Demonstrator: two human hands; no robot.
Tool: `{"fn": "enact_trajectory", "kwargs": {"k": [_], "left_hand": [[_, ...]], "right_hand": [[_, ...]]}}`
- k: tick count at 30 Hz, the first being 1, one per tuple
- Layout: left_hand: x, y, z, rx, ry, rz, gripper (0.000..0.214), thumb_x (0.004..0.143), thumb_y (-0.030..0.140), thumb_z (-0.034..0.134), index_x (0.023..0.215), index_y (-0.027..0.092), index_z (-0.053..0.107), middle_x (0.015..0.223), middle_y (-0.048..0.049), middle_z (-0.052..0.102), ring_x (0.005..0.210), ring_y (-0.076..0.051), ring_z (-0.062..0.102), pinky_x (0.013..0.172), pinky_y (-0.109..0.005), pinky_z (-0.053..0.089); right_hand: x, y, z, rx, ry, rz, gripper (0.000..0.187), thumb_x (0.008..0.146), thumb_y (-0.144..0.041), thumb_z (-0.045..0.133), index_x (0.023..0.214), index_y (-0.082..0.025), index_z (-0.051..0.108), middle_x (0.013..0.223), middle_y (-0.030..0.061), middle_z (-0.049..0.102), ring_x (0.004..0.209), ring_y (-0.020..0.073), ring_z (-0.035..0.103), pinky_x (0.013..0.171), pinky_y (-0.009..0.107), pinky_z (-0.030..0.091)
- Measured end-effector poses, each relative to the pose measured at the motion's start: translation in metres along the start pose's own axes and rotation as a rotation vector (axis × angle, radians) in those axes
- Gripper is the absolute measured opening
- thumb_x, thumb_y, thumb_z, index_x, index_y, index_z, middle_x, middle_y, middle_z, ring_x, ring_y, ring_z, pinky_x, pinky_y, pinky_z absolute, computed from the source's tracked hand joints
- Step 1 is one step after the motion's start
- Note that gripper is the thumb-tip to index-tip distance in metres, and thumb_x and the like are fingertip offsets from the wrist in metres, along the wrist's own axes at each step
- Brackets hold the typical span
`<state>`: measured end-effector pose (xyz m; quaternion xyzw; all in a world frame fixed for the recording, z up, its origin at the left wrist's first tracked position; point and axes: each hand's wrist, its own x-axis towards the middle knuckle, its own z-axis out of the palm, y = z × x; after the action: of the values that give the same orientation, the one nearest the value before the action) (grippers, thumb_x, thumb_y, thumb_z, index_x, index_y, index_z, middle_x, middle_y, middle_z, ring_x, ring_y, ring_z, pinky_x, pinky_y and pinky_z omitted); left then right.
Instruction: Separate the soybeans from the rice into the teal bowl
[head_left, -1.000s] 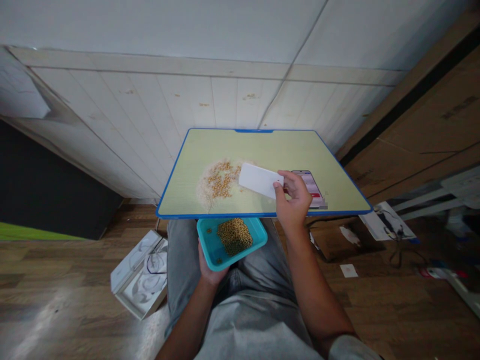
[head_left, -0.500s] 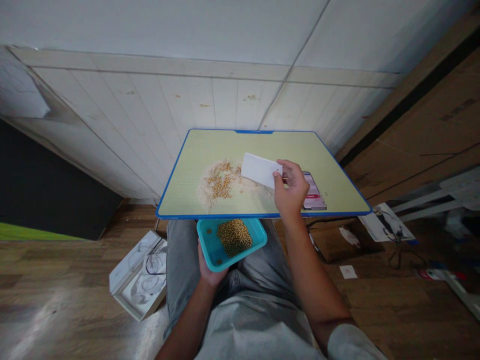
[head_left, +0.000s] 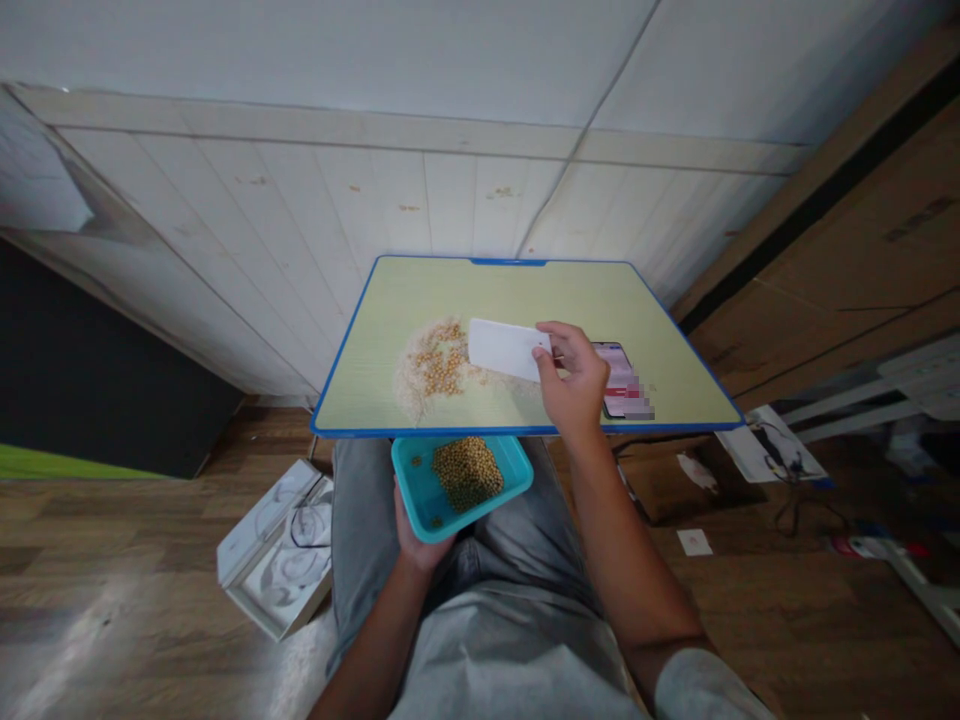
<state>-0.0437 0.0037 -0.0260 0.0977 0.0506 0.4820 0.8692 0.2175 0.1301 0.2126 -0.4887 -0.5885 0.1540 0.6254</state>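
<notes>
My right hand point(head_left: 574, 382) pinches a flat white card point(head_left: 502, 349) over a small green table with a blue rim point(head_left: 525, 431). The card's left edge touches a pile of soybeans mixed with rice point(head_left: 435, 366) lying on the table. Below the table's front edge, my left hand point(head_left: 414, 540) grips a teal tray point(head_left: 420, 490) that holds a heap of soybeans point(head_left: 468, 472), above my lap.
A phone with a lit screen point(head_left: 619, 378) lies on the table right of my hand. A white open box point(head_left: 276, 560) sits on the wooden floor at left. Cardboard boxes point(head_left: 847, 290), papers and cables point(head_left: 780, 450) stand at right. A white panelled wall is behind.
My right hand has carried the white card up and to the left, from over the phone to the right edge of the bean pile. The tray stays where it was.
</notes>
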Motion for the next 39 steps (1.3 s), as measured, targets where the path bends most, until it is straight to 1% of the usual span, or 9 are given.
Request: {"fn": "enact_trajectory", "kwargs": {"k": [3, 7, 14, 18, 21, 25, 29, 33, 39], "left_hand": [[-0.001, -0.001, 0.000, 0.017, 0.044, 0.009, 0.084, 0.116, 0.077, 0.016, 0.167, 0.036, 0.069, 0.182, 0.0032, 0.062, 0.189, -0.030, 0.015, 0.152, -0.056, 0.011], [-0.001, -0.002, -0.005, 0.006, 0.035, 0.012, 0.092, 0.112, 0.087, 0.015, 0.171, 0.037, 0.064, 0.190, 0.0035, 0.053, 0.190, -0.029, 0.001, 0.152, -0.059, 0.005], [0.001, -0.001, -0.011, -0.030, -0.054, 0.002, 0.095, 0.111, 0.087, 0.009, 0.178, 0.039, 0.055, 0.191, 0.0056, 0.049, 0.190, -0.026, 0.002, 0.153, -0.060, -0.004], [0.001, -0.001, -0.009, -0.032, -0.034, -0.001, 0.095, 0.112, 0.088, 0.010, 0.174, 0.037, 0.061, 0.189, 0.0048, 0.053, 0.190, -0.027, 0.001, 0.153, -0.059, -0.002], [0.002, -0.002, -0.005, -0.026, -0.022, 0.010, 0.095, 0.113, 0.086, 0.011, 0.174, 0.035, 0.063, 0.187, 0.0042, 0.056, 0.190, -0.029, 0.000, 0.153, -0.060, -0.003], [0.003, -0.003, 0.001, -0.020, -0.009, 0.036, 0.089, 0.115, 0.082, 0.012, 0.175, 0.037, 0.060, 0.191, 0.0059, 0.049, 0.189, -0.027, -0.003, 0.153, -0.059, -0.004], [0.003, -0.004, 0.001, -0.016, -0.021, 0.022, 0.090, 0.115, 0.082, 0.013, 0.172, 0.034, 0.064, 0.190, 0.0041, 0.052, 0.189, -0.028, -0.006, 0.153, -0.059, -0.004], [0.003, -0.004, 0.001, -0.015, -0.022, 0.028, 0.091, 0.115, 0.082, 0.012, 0.175, 0.035, 0.060, 0.195, 0.0043, 0.043, 0.190, -0.028, -0.006, 0.152, -0.059, -0.003], [0.003, -0.004, -0.005, -0.008, 0.000, 0.032, 0.087, 0.114, 0.082, 0.016, 0.171, 0.036, 0.063, 0.188, 0.0043, 0.055, 0.190, -0.029, 0.005, 0.152, -0.059, 0.001]], "right_hand": [[-0.002, -0.003, 0.001, 0.034, -0.045, -0.011, 0.027, 0.097, -0.025, 0.074, 0.122, -0.028, 0.083, 0.098, 0.0009, 0.085, 0.085, 0.0214, 0.080, 0.081, 0.038, 0.069], [-0.005, -0.004, 0.005, 0.066, -0.041, -0.043, 0.027, 0.099, -0.024, 0.071, 0.123, -0.029, 0.081, 0.107, 0.0025, 0.088, 0.094, 0.0222, 0.084, 0.085, 0.038, 0.071], [-0.009, -0.001, 0.011, 0.121, -0.111, -0.037, 0.027, 0.098, -0.022, 0.072, 0.122, -0.030, 0.082, 0.113, 0.0026, 0.089, 0.100, 0.0227, 0.086, 0.086, 0.038, 0.072], [-0.008, -0.001, 0.014, 0.108, -0.098, -0.016, 0.028, 0.100, -0.022, 0.072, 0.124, -0.031, 0.081, 0.114, 0.0025, 0.089, 0.103, 0.0235, 0.086, 0.089, 0.040, 0.072], [-0.008, -0.001, 0.016, 0.102, -0.127, -0.022, 0.028, 0.099, -0.022, 0.071, 0.124, -0.031, 0.081, 0.112, 0.0017, 0.088, 0.101, 0.0231, 0.085, 0.089, 0.040, 0.072], [-0.011, -0.002, 0.015, 0.116, -0.158, -0.027, 0.025, 0.099, -0.025, 0.072, 0.122, -0.031, 0.081, 0.110, 0.0015, 0.088, 0.099, 0.0227, 0.085, 0.085, 0.039, 0.072], [-0.012, -0.004, 0.013, 0.133, -0.123, -0.017, 0.025, 0.099, -0.026, 0.073, 0.122, -0.031, 0.082, 0.114, 0.0023, 0.090, 0.102, 0.0233, 0.085, 0.088, 0.041, 0.072], [-0.014, -0.004, 0.011, 0.142, -0.133, -0.004, 0.024, 0.098, -0.026, 0.073, 0.120, -0.031, 0.082, 0.112, 0.0016, 0.090, 0.099, 0.0228, 0.085, 0.087, 0.040, 0.072], [-0.020, 0.000, 0.007, 0.140, -0.098, 0.019, 0.023, 0.097, -0.031, 0.075, 0.119, -0.030, 0.083, 0.113, 0.0030, 0.090, 0.100, 0.0231, 0.085, 0.082, 0.037, 0.071]]}}
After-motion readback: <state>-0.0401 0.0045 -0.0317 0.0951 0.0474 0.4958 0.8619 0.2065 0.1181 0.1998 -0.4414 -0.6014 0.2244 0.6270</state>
